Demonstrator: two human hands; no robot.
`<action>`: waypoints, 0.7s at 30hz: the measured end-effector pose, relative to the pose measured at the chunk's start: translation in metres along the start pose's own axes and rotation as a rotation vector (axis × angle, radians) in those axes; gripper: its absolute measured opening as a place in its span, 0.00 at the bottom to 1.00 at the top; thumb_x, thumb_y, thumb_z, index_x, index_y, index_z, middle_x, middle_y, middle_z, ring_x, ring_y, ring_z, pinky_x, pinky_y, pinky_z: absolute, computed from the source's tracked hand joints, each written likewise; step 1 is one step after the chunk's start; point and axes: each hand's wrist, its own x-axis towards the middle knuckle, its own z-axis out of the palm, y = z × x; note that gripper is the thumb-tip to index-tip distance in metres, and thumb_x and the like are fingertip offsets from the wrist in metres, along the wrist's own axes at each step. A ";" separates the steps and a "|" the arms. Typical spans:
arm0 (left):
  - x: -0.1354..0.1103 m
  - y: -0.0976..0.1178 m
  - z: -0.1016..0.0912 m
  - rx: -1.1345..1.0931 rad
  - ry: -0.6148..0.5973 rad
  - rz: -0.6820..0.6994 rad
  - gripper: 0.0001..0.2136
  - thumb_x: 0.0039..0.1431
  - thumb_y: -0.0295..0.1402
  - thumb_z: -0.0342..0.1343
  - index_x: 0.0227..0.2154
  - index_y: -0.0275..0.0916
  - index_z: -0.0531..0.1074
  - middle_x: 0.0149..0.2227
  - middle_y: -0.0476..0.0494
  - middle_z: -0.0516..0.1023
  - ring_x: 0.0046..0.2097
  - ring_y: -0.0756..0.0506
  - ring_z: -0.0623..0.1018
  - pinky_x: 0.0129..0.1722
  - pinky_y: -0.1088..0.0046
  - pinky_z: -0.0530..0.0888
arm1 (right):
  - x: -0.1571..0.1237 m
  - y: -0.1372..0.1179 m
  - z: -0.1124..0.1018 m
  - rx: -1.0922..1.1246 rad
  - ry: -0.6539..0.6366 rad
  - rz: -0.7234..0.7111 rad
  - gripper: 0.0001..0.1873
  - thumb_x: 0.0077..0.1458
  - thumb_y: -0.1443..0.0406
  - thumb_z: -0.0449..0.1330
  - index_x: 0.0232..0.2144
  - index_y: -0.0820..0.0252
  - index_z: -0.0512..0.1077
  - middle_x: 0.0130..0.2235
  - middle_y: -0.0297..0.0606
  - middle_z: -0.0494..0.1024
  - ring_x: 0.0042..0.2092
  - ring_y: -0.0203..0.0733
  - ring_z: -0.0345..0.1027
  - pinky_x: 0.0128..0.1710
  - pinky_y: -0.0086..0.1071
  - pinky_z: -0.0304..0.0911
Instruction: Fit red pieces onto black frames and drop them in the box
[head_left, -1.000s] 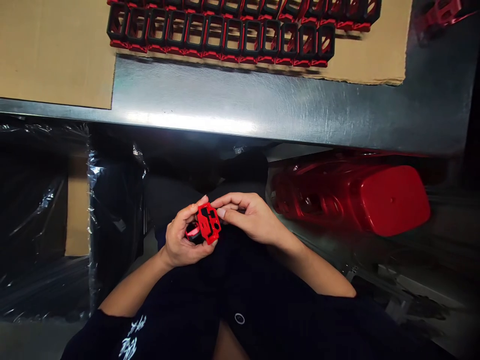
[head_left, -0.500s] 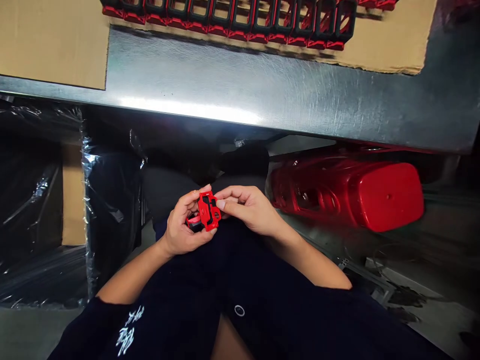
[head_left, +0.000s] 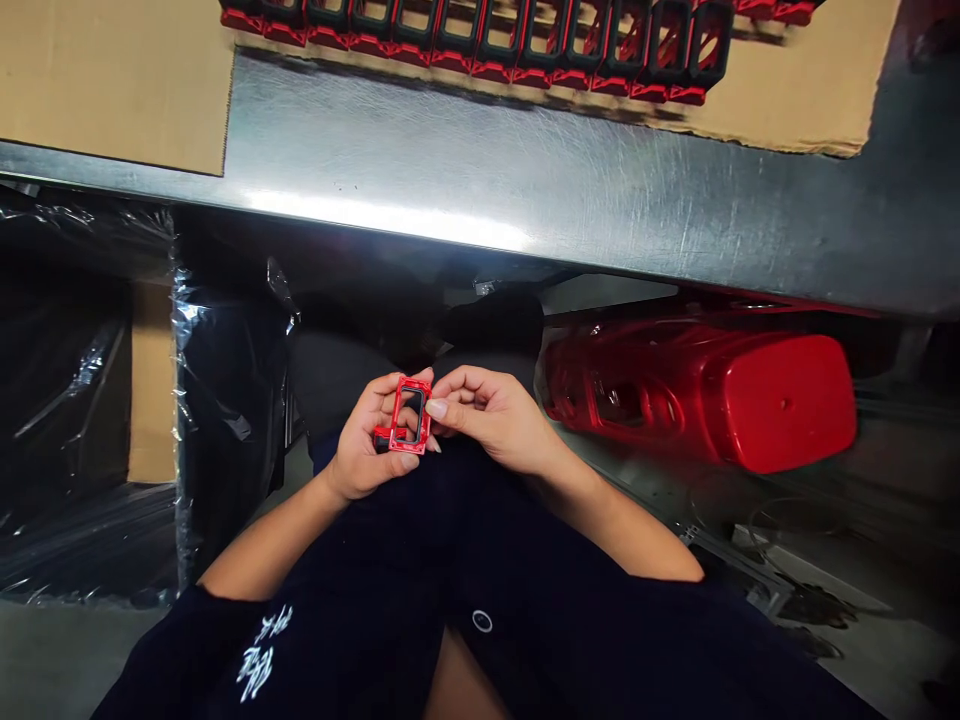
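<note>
1. We see a small shiny red and black frame (head_left: 406,447) lying in the left hand (head_left: 358,440). It sits up against the palm and the curled fingers, and the left thumb (head_left: 407,461) lies across its low end. The left hand is closed on the frame and holds it up.

2. The right hand (head_left: 491,415) is just to the right of the frame. Its fingers are bent, and its fingertips (head_left: 438,408) are right at the frame's right side. We cannot tell if this hand is gripping the frame or only touching it.

3. Both hands are close together over the person's lap, below the table edge.

4. In the earlier picture, the frame shows a solid red side with black marks. Now it is turned, and we can look through its open middle.

5. The frame is a small box shape with rounded corners. It has a thin, bright red rim around a dark hole. A little red and dark bit (head_left: 382,437) pokes out at its lower left, but we cannot tell if it is part of the frame.

6. Above the hands is a grey steel table (head_left: 525,190) with a brown cardboard sheet (head_left: 112,90) on it. Rows of black and red frames (head_left: 525,40) sit on the cardboard. To the right is a big shiny red block (head_left: 780,400). To the left is a box wrapped in black plastic (head_left: 225,400). The person wears a black sleeve (head_left: 165,650) with white print.
</note>
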 end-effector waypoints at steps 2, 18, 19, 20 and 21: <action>0.000 -0.001 0.000 -0.060 -0.008 -0.045 0.34 0.56 0.48 0.68 0.61 0.51 0.59 0.70 0.30 0.63 0.34 0.47 0.83 0.22 0.74 0.77 | 0.001 0.002 0.002 0.015 -0.008 0.007 0.19 0.53 0.52 0.72 0.32 0.58 0.71 0.25 0.32 0.80 0.28 0.38 0.77 0.33 0.33 0.71; 0.013 0.047 -0.022 1.169 -0.008 0.426 0.36 0.55 0.26 0.63 0.66 0.46 0.61 0.60 0.30 0.71 0.51 0.37 0.81 0.40 0.64 0.83 | 0.000 0.010 0.004 -0.129 0.105 -0.043 0.27 0.41 0.57 0.78 0.42 0.58 0.76 0.40 0.37 0.81 0.38 0.40 0.77 0.38 0.33 0.73; 0.014 0.053 -0.023 1.270 -0.036 0.429 0.37 0.55 0.26 0.63 0.67 0.46 0.59 0.60 0.30 0.72 0.50 0.37 0.81 0.39 0.64 0.83 | 0.001 0.013 0.006 -0.113 0.100 -0.036 0.27 0.40 0.59 0.79 0.42 0.58 0.76 0.39 0.36 0.81 0.37 0.39 0.77 0.38 0.33 0.74; 0.015 0.058 -0.023 1.334 -0.063 0.434 0.38 0.56 0.26 0.62 0.69 0.45 0.57 0.60 0.29 0.72 0.51 0.37 0.82 0.40 0.63 0.84 | 0.003 0.015 0.007 -0.087 0.100 -0.032 0.26 0.40 0.60 0.79 0.41 0.58 0.76 0.37 0.34 0.81 0.36 0.38 0.76 0.38 0.32 0.73; 0.015 0.062 -0.022 1.368 -0.087 0.448 0.39 0.57 0.26 0.62 0.70 0.43 0.54 0.60 0.29 0.73 0.53 0.36 0.81 0.43 0.62 0.84 | 0.005 0.018 0.008 -0.048 0.093 -0.020 0.24 0.41 0.61 0.78 0.39 0.58 0.75 0.35 0.33 0.80 0.35 0.37 0.76 0.37 0.31 0.73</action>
